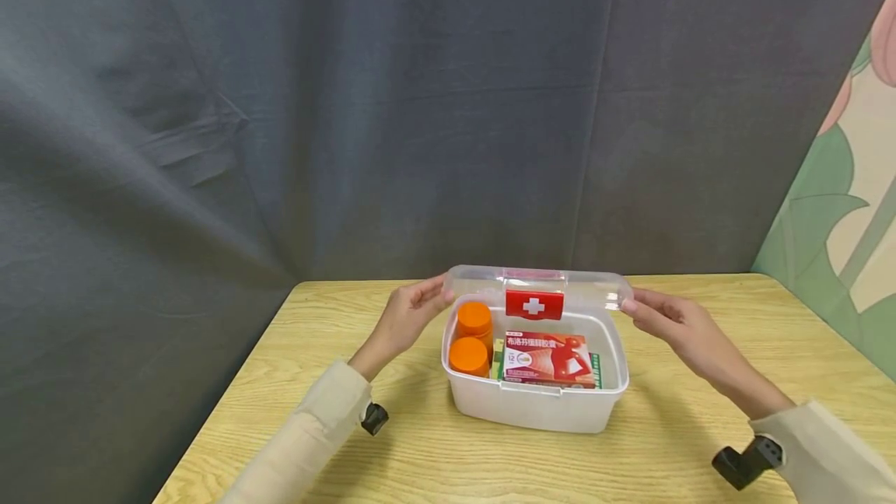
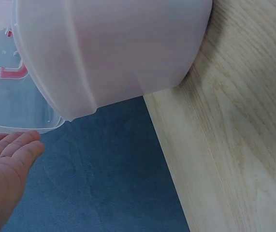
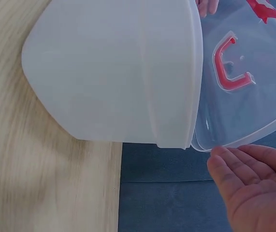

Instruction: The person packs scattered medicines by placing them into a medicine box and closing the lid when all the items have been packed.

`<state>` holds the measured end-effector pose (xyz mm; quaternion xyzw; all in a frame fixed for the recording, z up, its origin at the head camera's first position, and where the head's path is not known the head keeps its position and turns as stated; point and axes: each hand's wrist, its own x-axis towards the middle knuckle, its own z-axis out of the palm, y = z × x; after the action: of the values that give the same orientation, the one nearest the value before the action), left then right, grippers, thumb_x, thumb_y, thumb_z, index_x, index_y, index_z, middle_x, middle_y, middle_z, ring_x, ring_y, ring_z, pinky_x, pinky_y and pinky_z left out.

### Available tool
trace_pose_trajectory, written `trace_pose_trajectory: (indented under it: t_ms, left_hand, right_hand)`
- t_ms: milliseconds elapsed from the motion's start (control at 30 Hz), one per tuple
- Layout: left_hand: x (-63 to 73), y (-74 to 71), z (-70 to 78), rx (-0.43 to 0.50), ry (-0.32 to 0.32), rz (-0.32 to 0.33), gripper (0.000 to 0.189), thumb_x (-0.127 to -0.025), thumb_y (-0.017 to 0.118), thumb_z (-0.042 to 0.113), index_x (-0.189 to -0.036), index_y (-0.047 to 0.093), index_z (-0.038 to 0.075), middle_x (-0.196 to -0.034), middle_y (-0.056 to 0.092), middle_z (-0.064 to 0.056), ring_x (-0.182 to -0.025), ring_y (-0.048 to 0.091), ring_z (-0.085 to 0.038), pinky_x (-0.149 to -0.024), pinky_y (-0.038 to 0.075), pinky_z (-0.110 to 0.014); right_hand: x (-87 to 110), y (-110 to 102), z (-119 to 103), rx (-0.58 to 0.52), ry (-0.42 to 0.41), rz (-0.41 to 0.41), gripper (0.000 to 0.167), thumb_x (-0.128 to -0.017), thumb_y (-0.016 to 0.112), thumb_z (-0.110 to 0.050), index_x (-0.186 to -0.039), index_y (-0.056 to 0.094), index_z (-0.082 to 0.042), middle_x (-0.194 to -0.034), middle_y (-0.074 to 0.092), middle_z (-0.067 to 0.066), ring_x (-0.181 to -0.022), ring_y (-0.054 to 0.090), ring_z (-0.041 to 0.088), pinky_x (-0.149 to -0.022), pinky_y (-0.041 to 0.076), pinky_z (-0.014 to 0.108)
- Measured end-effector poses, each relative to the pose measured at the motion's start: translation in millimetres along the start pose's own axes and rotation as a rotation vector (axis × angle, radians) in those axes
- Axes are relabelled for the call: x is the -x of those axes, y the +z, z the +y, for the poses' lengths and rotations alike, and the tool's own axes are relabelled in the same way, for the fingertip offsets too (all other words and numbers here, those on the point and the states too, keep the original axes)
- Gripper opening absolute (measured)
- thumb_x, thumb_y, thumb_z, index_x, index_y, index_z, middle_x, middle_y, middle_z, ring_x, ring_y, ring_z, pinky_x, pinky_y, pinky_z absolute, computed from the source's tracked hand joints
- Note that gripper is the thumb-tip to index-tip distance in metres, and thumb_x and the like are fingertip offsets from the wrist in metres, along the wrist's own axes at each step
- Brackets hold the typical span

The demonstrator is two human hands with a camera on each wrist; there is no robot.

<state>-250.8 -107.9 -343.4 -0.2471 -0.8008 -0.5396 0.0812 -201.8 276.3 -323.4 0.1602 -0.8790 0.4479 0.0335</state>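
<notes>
A white first-aid box (image 1: 528, 412) stands on the table with its clear lid (image 1: 595, 285) raised at the back. A red latch (image 1: 516, 306) with a white cross hangs from the lid's front edge. My left hand (image 1: 400, 321) pinches the lid's left end, the thumb in front. At the right end my right hand (image 1: 679, 325) holds the lid the same way, its fingers (image 3: 239, 166) along the rim. Inside the box are two orange-capped bottles (image 1: 469, 356) on the left and a red medicine carton (image 1: 542, 358), lying over green-edged packs. The lid's red handle (image 3: 232, 83) shows in the right wrist view.
The wooden table (image 1: 364, 449) ends at the back against a dark grey curtain (image 1: 448, 115). A wall with painted leaves and flowers (image 1: 819, 193) runs along the right. Each sleeve cuff has a small black camera (image 1: 745, 463) on it.
</notes>
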Motion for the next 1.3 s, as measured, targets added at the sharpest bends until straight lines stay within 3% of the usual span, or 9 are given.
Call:
trace_pose_trajectory:
  t_ms: [267,533,733,833,1000,1300]
  left_hand:
    - [5.8,0.6,-4.6,0.025,-0.001,-0.035,0.062,-0.094,0.064,0.038,-0.141,0.048,0.0,-0.134,0.054,-0.018,-0.118,0.057,-0.027,-0.093,0.048,-0.035]
    - [11.4,3.1,-8.0,0.021,0.013,-0.019,0.061,-0.092,0.068,0.033,-0.141,0.049,0.002,-0.134,0.054,-0.015,-0.119,0.056,-0.025,-0.092,0.049,-0.032]
    - [13.9,5.1,-10.7,0.038,0.033,-0.012,0.059,-0.092,0.068,0.031,-0.14,0.05,0.003,-0.135,0.054,-0.015,-0.121,0.055,-0.024,-0.092,0.048,-0.031]
    - [15.4,5.7,-11.0,0.04,0.038,-0.017,0.061,-0.091,0.069,0.033,-0.141,0.049,0.003,-0.136,0.053,-0.013,-0.121,0.054,-0.022,-0.092,0.048,-0.031]
    - [16.8,6.0,-12.5,0.061,0.052,-0.02,0.062,-0.09,0.07,0.032,-0.141,0.049,0.002,-0.137,0.052,-0.014,-0.122,0.053,-0.022,-0.094,0.047,-0.03]
    - [19.6,6.6,-17.5,0.09,0.061,-0.035,0.057,-0.09,0.07,0.014,-0.141,0.048,0.002,-0.14,0.049,-0.012,-0.126,0.049,-0.023,-0.098,0.044,-0.036]
  right_hand:
    - [6.0,3,5,0.007,-0.017,0.025,0.056,-0.103,0.047,-0.029,-0.141,0.039,0.012,-0.138,0.046,0.03,-0.12,0.05,0.044,-0.093,0.044,0.059]
    - [11.7,5,3,0.013,-0.001,0.042,0.058,-0.101,0.051,-0.032,-0.14,0.042,0.01,-0.134,0.051,0.026,-0.117,0.053,0.038,-0.09,0.048,0.054]
    - [14.9,6,2,0.003,-0.027,0.058,0.056,-0.1,0.055,-0.03,-0.14,0.044,0.008,-0.133,0.054,0.023,-0.106,0.058,0.005,-0.083,0.049,0.023]
    - [16.3,8,2,-0.018,-0.041,0.064,0.055,-0.1,0.056,-0.028,-0.14,0.045,0.008,-0.132,0.054,0.023,-0.102,0.056,-0.005,-0.08,0.047,0.016]
    - [18.4,12,2,-0.047,-0.055,0.073,0.052,-0.1,0.057,-0.025,-0.14,0.045,0.006,-0.132,0.055,0.022,-0.104,0.057,-0.004,-0.082,0.047,0.016]
    - [24.3,20,3,-0.095,-0.084,0.09,0.05,-0.1,0.056,-0.019,-0.14,0.043,0.009,-0.134,0.052,0.025,-0.105,0.057,-0.003,-0.082,0.048,0.015]
